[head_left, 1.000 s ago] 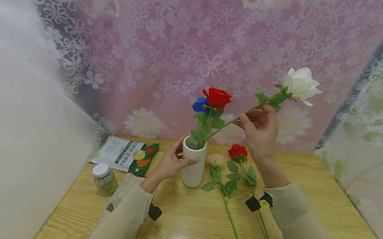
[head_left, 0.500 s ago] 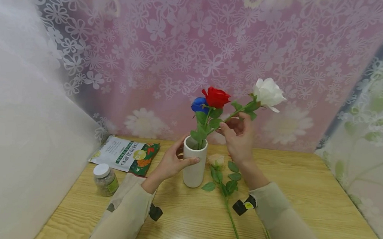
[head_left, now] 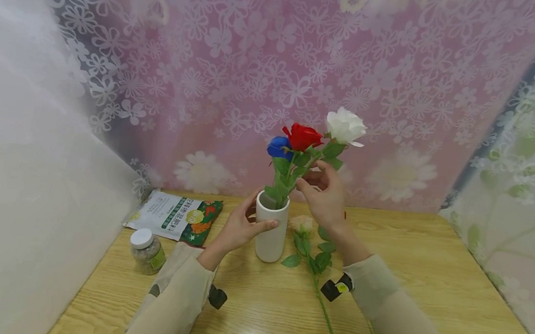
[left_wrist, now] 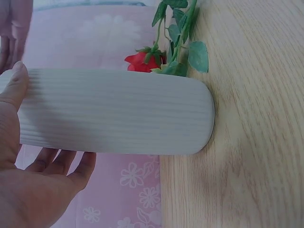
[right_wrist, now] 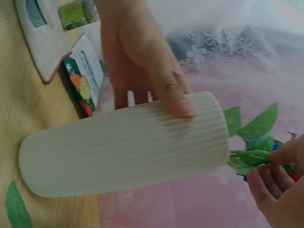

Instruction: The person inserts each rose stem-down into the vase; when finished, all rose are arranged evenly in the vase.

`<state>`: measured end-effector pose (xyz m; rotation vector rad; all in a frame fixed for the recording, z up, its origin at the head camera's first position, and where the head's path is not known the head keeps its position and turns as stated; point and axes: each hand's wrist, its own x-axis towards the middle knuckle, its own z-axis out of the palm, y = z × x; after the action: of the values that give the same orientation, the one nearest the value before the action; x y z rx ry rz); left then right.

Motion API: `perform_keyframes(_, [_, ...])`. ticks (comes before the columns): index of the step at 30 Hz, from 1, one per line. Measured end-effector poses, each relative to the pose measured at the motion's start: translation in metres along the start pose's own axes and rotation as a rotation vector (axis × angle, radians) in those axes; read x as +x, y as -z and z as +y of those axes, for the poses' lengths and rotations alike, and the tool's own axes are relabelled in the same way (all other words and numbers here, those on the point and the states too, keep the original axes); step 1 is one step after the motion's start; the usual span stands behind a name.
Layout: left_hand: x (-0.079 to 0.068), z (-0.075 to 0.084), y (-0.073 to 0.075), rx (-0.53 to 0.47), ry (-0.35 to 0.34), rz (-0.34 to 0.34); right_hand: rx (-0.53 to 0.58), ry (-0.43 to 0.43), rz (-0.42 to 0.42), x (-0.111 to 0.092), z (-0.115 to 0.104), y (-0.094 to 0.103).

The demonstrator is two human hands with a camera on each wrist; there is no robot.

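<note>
A white ribbed vase (head_left: 270,240) stands upright on the wooden table, and my left hand (head_left: 241,228) grips it near the top, thumb across the front. In the vase stand a red rose (head_left: 304,137) and a blue rose (head_left: 279,147). Just above the rim my right hand (head_left: 324,192) pinches the stem of a white rose (head_left: 345,126), which leans to the right; its lower end is hidden inside the vase. In the right wrist view thumb and fingertips meet at green leaves (right_wrist: 251,159) beside the vase mouth.
A pale peach rose (head_left: 301,225) lies right of the vase. Another red rose (left_wrist: 142,61) lies beyond it, mostly behind my right arm in the head view. At left are a fertilizer bag (head_left: 169,214), a white-lidded jar (head_left: 146,252) and a beige cloth (head_left: 177,259).
My right hand has moved left and closer to the vase, bringing the white rose more upright beside the red one. My left hand and the vase stay in place.
</note>
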<state>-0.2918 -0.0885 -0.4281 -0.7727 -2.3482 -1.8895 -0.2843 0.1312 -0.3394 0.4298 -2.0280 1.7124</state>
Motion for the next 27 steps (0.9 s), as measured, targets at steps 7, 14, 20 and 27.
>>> perform_keyframes(7, [-0.001, 0.0, 0.0, -0.013, 0.001, -0.003, -0.122, -0.077, -0.083, -0.011, 0.016, -0.011])
perform_keyframes(14, [0.0, 0.0, 0.0, -0.013, -0.012, -0.005, -0.17, -0.115, -0.044, -0.02, 0.023, -0.022])
perform_keyframes(20, [-0.001, 0.001, -0.001, -0.01, -0.013, -0.004, -0.165, -0.154, 0.01, -0.02, 0.027, -0.029])
perform_keyframes(27, [-0.001, 0.001, 0.0, -0.009, -0.014, -0.003, -0.123, -0.197, 0.007, -0.019, 0.031, -0.028])
